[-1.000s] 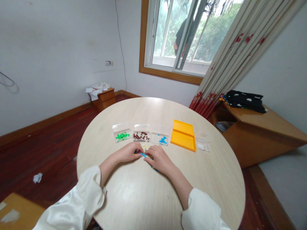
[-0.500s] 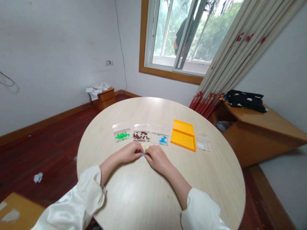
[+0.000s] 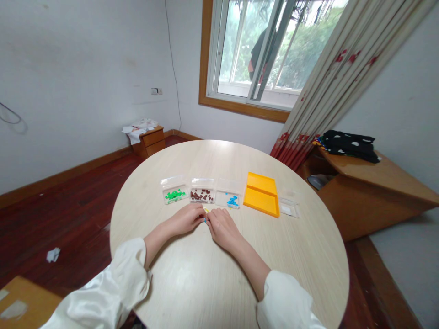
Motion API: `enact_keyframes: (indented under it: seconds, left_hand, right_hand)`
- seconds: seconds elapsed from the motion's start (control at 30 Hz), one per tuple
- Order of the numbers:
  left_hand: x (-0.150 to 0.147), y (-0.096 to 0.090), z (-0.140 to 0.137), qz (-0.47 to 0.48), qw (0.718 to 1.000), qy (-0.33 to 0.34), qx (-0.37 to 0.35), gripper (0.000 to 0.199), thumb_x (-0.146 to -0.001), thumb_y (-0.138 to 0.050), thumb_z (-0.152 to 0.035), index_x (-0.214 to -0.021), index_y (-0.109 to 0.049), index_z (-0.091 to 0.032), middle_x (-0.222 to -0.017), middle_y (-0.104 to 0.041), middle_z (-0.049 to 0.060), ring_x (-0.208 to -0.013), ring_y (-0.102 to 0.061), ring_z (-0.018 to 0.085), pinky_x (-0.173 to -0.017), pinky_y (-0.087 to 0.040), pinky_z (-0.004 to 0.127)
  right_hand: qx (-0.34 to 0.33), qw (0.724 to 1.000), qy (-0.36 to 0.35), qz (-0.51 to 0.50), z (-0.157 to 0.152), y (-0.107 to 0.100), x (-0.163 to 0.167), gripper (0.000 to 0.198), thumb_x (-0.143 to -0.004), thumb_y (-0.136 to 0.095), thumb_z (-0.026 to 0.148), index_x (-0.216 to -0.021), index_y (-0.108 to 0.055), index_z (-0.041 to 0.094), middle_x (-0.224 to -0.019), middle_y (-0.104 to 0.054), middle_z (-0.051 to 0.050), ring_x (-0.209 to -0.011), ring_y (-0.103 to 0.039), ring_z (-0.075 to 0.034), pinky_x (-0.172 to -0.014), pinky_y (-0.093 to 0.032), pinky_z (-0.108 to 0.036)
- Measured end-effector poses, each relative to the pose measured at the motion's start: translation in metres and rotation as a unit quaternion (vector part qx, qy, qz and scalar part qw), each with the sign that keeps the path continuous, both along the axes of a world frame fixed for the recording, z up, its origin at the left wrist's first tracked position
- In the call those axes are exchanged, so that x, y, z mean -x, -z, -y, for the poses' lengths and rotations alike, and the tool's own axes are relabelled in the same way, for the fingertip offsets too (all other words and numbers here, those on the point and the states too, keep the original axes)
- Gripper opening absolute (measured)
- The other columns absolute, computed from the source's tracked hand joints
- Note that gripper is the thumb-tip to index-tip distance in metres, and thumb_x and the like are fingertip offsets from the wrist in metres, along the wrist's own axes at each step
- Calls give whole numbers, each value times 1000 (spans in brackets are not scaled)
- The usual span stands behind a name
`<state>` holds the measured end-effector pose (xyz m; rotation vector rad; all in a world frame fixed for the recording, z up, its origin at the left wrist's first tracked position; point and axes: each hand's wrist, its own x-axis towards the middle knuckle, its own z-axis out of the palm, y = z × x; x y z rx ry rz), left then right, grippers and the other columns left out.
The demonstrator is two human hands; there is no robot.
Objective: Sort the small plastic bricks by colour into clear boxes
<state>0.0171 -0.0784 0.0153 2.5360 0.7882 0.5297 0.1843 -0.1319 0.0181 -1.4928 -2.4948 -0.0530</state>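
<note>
My left hand (image 3: 188, 218) and my right hand (image 3: 222, 227) meet at the middle of the round table (image 3: 206, 283). Their fingertips are closed around a small blue piece (image 3: 205, 220), mostly covered by the fingers. Just beyond the fingertips shows a bit of yellow (image 3: 206, 210); its shape is too small to make out. Past my hands, three clear boxes stand in a row: one with green pieces (image 3: 175, 195), one with dark brown pieces (image 3: 202, 195) and one with blue pieces (image 3: 232, 201).
Right of the boxes lies an open yellow case (image 3: 261, 202), with a clear container (image 3: 289, 208) beside it. A wooden cabinet (image 3: 380, 201) with folded black cloth (image 3: 350, 145) stands at the right. A person (image 3: 258, 54) is visible through the window.
My right-hand fingers have drawn slightly closer to the left fingertips, covering more of the small blue piece. The boxes and yellow case stay in place.
</note>
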Motion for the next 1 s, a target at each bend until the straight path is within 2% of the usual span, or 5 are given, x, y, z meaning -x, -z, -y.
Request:
enact_keyframes:
  seconds: [0.23,0.53,0.73,1.0]
  left_hand:
    - [-1,0,1,-15,999,-23,-24,15,-85,-49,-17,-83,-63,-15,-85,-63,7,-83,-57,18,-76,-43,28]
    - [1,0,1,-10,999,-51,-10,13,-83,-53,-19,-82,-66,-15,-82,-64,6,-80,-58,17,-75,-44,27]
    - [3,-4,2,-15,998,-57,4,14,-83,-55,-20,-84,-68,-15,-82,-64,6,-80,-58,17,-75,-44,26]
    - [0,-7,6,-36,996,-77,-15,13,-80,-54,-14,-79,-67,-15,-82,-64,7,-82,-58,19,-74,-45,28]
  right_hand:
    - [49,995,40,-80,0,2,3,6,-86,-55,16,-90,-59,15,-90,-66,-6,-87,-55,-19,-76,-34,-30]
    - [89,987,81,-109,0,-2,7,14,-86,-55,18,-96,-64,16,-96,-68,-6,-93,-58,-19,-80,-36,-30]
    - [78,990,79,-90,0,-4,6,12,-86,-56,19,-92,-66,18,-92,-69,-5,-91,-59,-18,-77,-36,-30]
    - [32,996,72,-48,-1,5,11,10,-87,-52,17,-88,-62,16,-88,-66,-6,-86,-57,-20,-74,-35,-32]
